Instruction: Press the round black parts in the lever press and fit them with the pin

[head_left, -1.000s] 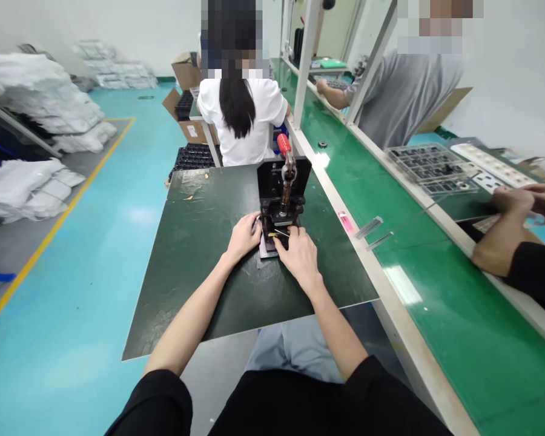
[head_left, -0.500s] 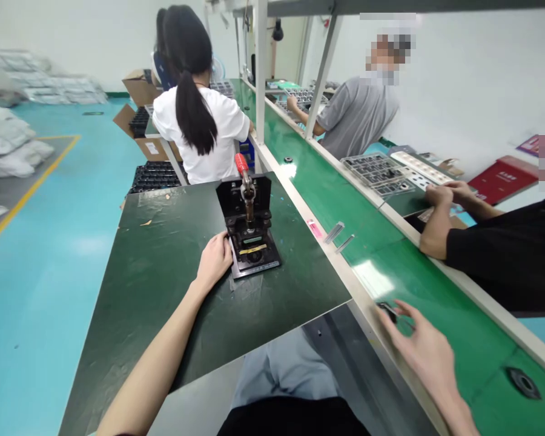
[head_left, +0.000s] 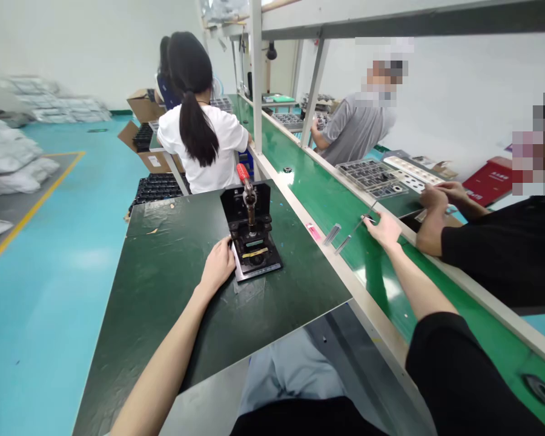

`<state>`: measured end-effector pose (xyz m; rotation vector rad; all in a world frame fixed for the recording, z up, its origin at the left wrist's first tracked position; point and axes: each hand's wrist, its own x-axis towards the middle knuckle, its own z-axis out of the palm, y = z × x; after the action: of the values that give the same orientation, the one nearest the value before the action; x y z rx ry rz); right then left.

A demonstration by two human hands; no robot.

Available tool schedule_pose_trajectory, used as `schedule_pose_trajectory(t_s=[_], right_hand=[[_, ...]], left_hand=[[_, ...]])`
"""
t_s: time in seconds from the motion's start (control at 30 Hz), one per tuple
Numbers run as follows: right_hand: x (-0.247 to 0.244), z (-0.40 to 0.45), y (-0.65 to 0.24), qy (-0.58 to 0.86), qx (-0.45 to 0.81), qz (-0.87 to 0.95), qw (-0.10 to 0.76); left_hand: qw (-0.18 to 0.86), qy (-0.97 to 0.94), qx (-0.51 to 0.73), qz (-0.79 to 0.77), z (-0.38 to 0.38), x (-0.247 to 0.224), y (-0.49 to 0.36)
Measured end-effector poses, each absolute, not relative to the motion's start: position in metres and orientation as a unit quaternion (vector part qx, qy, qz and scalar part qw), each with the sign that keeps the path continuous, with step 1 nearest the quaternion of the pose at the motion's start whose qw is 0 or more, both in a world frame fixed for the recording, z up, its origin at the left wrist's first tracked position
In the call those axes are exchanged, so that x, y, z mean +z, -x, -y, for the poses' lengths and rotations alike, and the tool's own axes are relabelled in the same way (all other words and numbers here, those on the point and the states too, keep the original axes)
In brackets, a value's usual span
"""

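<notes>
On the dark green tabletop (head_left: pixel 177 303) stands a black toggle-clamp fixture (head_left: pixel 254 233) with a red-tipped handle (head_left: pixel 242 172) raised and a yellow strip across its base. My left hand (head_left: pixel 218 264) is closed against the left edge of the fixture's base, its fingertips partly hidden there. Over the green conveyor belt (head_left: pixel 318 197), near its far rail, my right hand (head_left: pixel 384 230) is stretched out. Pinched in its fingertips is a small black part (head_left: pixel 367 217), too small to make out fully.
Clear upright strips (head_left: pixel 332 235) and a pink label (head_left: pixel 314 231) sit on the near rail. Black ring-like parts (head_left: pixel 541 389) lie on the belt. Past it are a compartment tray (head_left: pixel 370 177) and a co-worker's hands (head_left: pixel 438 197). A white post (head_left: pixel 256 79) rises beyond the fixture.
My right hand has swung forward across the belt, carrying the small black part from the near rail toward the far rail. My left hand stays at the fixture. The view has tilted slightly.
</notes>
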<state>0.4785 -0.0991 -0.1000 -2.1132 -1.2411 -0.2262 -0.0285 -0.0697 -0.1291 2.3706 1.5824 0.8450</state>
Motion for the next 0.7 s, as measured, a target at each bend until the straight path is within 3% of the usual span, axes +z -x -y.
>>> schedule_pose_trajectory(t_s=[0.13,0.33,0.53,0.7], right_hand=[[-0.1,0.104,-0.473,0.858,-0.05,0.414,0.301],[-0.115,0.192,-0.45,0.837,-0.02,0.449,0.311],[-0.124,0.276,-0.384,0.727,0.036,0.561,0.394],[-0.103,0.256,-0.326,0.6,0.019,0.654,0.461]], left_hand=[[0.081,-0.796,0.289,-0.525,0.07,-0.13,0.03],[0.079,-0.796,0.295,-0.522,0.07,-0.131,0.03],[0.079,-0.796,0.293,-0.524,0.071,-0.132,0.03],[0.08,-0.798,0.284,-0.525,0.072,-0.13,0.029]])
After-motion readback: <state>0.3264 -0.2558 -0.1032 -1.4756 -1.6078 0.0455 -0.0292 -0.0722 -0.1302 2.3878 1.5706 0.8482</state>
